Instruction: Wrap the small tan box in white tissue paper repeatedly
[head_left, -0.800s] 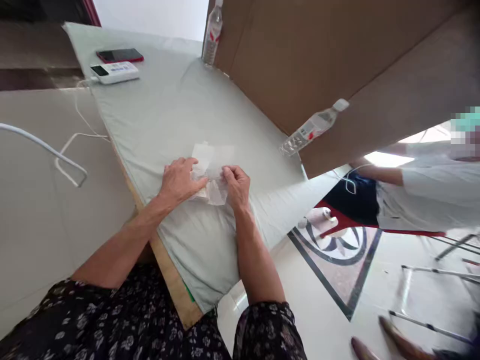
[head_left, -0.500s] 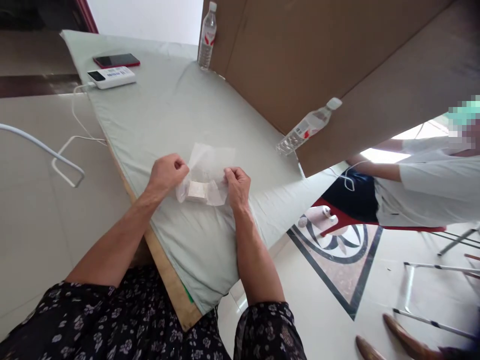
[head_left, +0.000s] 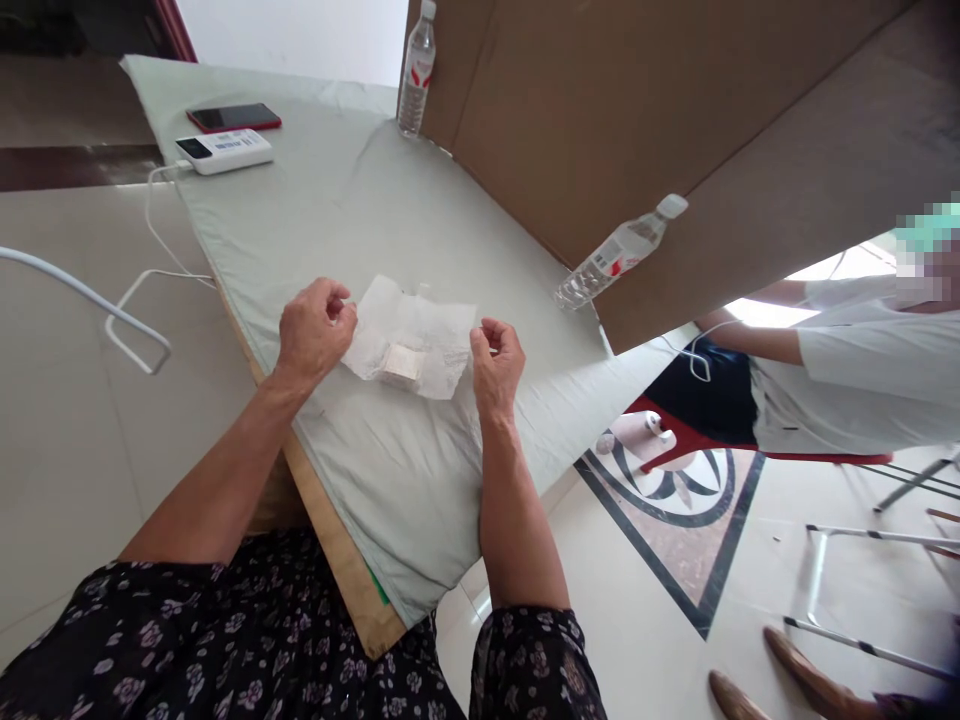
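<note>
A loose black garment (head_left: 281, 645), printed with small flowers (head_left: 128, 690) in pale grey and mauve, fell in soft folds. Its wide left sleeve (head_left: 131, 610) and right sleeve (head_left: 536, 665) carried the same print and ended above the forearms (head_left: 217, 470), leaving left hand (head_left: 311, 338) and right hand (head_left: 496, 372) bare.

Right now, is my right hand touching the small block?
Apart: the head view shows paper between the right hand and the block.

Both bare forearms (head_left: 217, 460) reach forward, left grip (head_left: 309, 332) and right grip (head_left: 497, 370) well apart, each loosely curled.
</note>
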